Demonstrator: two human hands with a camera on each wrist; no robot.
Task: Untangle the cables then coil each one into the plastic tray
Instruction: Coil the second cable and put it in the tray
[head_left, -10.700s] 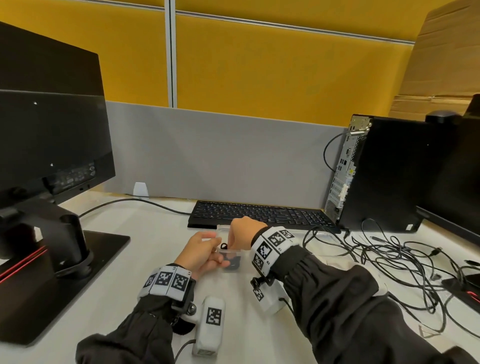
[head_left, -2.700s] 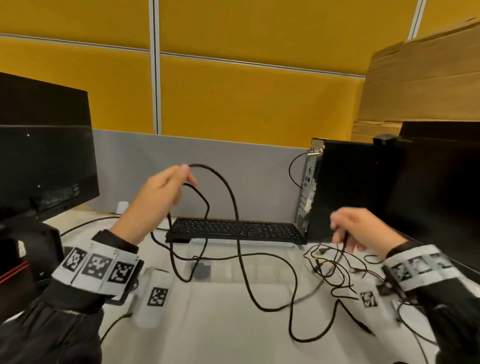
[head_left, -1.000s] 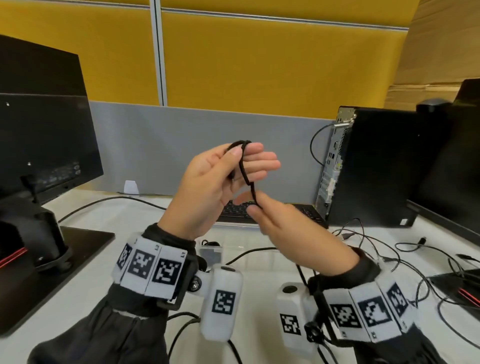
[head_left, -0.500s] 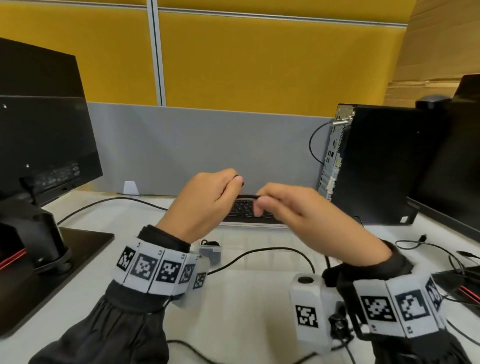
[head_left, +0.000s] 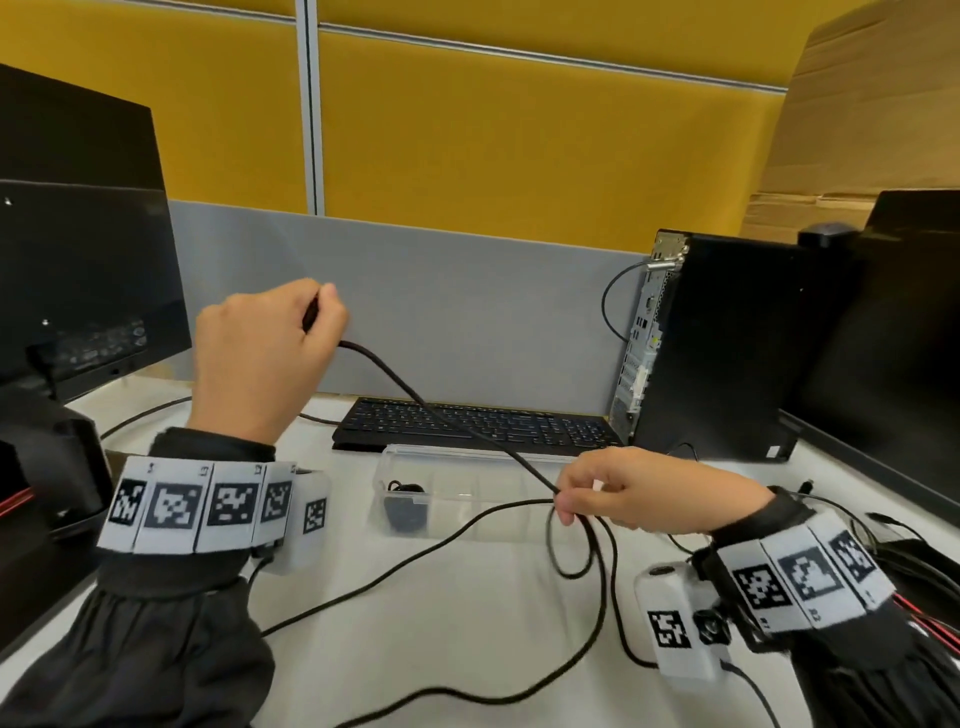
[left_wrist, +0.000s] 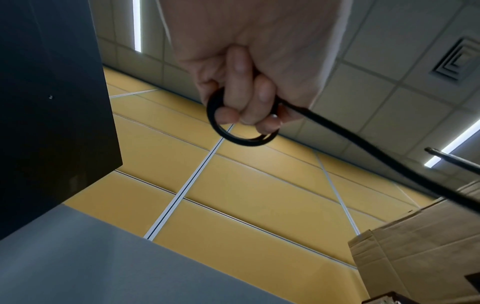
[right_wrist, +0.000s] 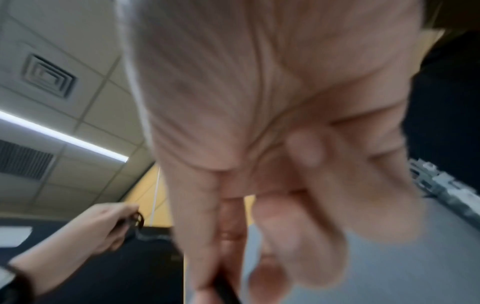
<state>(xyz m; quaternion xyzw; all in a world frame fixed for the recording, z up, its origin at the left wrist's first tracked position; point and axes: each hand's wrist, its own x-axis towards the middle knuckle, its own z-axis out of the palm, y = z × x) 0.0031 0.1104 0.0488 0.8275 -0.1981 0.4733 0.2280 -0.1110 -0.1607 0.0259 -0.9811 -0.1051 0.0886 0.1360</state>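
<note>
While the left hand (head_left: 260, 358) at centre-left gripped a small loop of the black cable (head_left: 447, 423), the right hand (head_left: 639, 493) pinched it lower right, just before the plastic tray (head_left: 467, 457). Coiling was underway; next wrap needs slack fed leftward. Half a second earlier, hands nearly touched; now well apart.

Lighting: even, bright indoor, from ceiling strip lights (left_wrist: 137, 26); soft faint shadows on white worktop (head_left: 441, 613). Head view: sharp centre, wide-angle bowing at edges. Left wrist view: clear, monitor (left_wrist: 52, 102) side underexposed. Right wrist view: right hand (right_wrist: 272, 123) heavily motion-blurred, out of focus
</note>
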